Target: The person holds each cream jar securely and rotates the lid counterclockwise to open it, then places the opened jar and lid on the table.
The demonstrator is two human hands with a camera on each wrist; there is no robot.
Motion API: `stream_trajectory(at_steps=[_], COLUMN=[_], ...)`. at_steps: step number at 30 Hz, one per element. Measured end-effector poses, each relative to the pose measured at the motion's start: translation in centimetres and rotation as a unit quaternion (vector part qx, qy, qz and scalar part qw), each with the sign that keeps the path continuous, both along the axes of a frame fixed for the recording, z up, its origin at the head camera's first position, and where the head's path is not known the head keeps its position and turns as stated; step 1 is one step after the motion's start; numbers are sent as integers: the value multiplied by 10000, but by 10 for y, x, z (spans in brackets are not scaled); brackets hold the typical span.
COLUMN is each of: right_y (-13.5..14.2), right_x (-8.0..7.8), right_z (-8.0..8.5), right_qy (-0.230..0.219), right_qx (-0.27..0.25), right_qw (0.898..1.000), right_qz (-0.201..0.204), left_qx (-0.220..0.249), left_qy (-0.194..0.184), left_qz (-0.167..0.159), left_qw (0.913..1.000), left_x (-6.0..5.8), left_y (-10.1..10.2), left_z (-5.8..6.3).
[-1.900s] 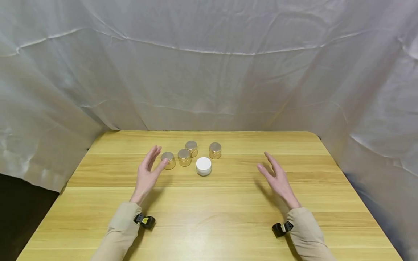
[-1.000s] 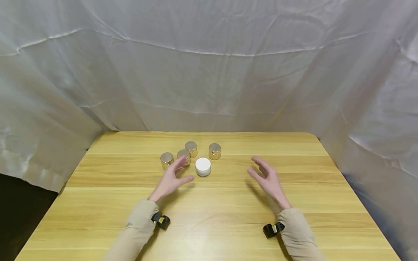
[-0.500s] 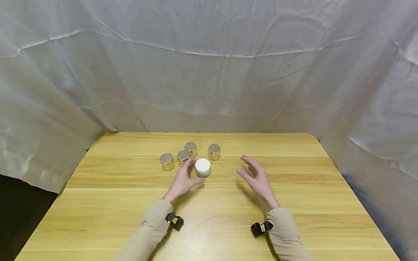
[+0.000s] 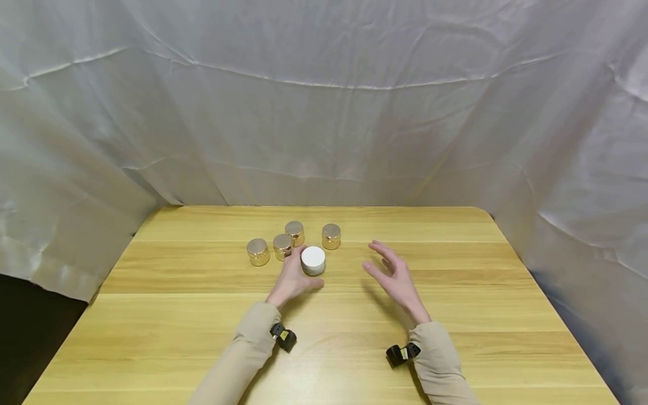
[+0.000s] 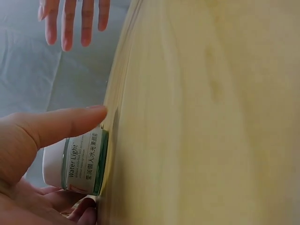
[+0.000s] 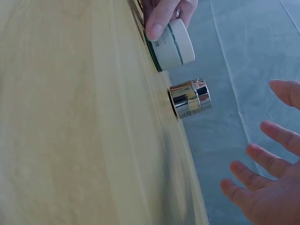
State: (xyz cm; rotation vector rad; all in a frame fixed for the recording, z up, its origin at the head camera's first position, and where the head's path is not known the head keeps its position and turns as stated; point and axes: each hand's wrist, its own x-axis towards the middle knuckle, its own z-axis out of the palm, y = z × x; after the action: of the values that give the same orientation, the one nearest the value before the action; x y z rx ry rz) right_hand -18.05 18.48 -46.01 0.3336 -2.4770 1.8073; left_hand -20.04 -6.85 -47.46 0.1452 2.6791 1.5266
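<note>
A white-lidded cream jar stands on the wooden table, its label facing the left wrist view. My left hand is spread around its left and near sides, fingers at the far left and thumb in front. In the left wrist view the thumb lies straight alongside the jar; whether it touches cannot be told. My right hand hovers over the table to the right, fingers parted and holding nothing. The nearest gold jar to my left fingers is a gold-lidded jar.
Further shiny gold jars stand behind and left: one at the far left, a gold jar behind, and a gold jar to the right. Grey cloth hangs along the table's back and sides.
My left hand has moved right, past the gold jars, to the white-lidded jar. My right hand has come left, towards the middle. The jars have kept their places.
</note>
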Motion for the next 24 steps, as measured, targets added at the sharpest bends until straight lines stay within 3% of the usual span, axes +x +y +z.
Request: stream_trajectory(at_steps=[17, 24], right_y=[-1, -1], right_x=[1, 0], right_z=[0, -2], right_qy=[24, 93], right_qx=[9, 35], right_qw=[10000, 9999], right_qz=[18, 34], left_qx=[-284, 79], left_qy=[407, 518], left_qz=[-61, -111], left_qw=[9987, 9986], left_x=[-6, -2], left_y=[2, 0], left_z=[1, -1])
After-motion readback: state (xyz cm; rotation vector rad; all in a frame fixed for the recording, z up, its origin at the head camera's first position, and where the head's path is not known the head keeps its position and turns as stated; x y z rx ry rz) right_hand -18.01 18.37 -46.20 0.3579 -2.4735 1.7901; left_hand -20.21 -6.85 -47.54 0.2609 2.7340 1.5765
